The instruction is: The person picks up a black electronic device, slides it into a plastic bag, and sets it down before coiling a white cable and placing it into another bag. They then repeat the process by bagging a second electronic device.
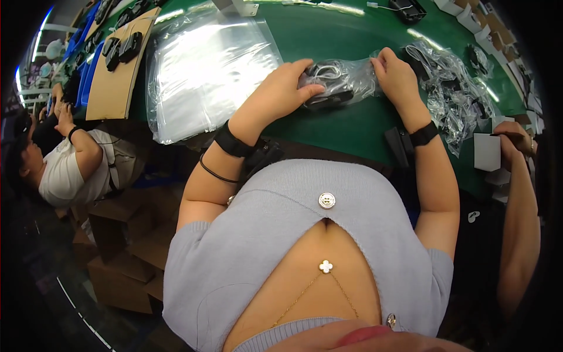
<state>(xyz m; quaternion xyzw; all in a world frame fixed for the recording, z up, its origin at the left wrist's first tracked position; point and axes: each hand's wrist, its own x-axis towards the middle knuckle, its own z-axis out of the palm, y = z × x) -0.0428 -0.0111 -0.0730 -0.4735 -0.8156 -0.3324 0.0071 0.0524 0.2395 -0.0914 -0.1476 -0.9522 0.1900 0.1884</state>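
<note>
Between my hands, over the green tabletop, is a clear plastic bag (359, 75) with a dark device and a coiled grey cable (328, 71) inside. My left hand (293, 88) is closed round the bag's filled end, thumb in front and fingers behind. The bag's other end is pinched by my right hand (392, 71). To the left of my left hand lies a stack of flat clear plastic bags (205, 76). Right of my right hand is a heap of bagged devices (451, 94) in crinkled plastic.
A brown board (120, 76) with black devices (130, 47) on it stands at the left. White boxes (487, 151) line the right, one touched by another person's hand (516, 138). A person in white (79, 161) works at far left. Cardboard boxes (123, 276) stand below the table.
</note>
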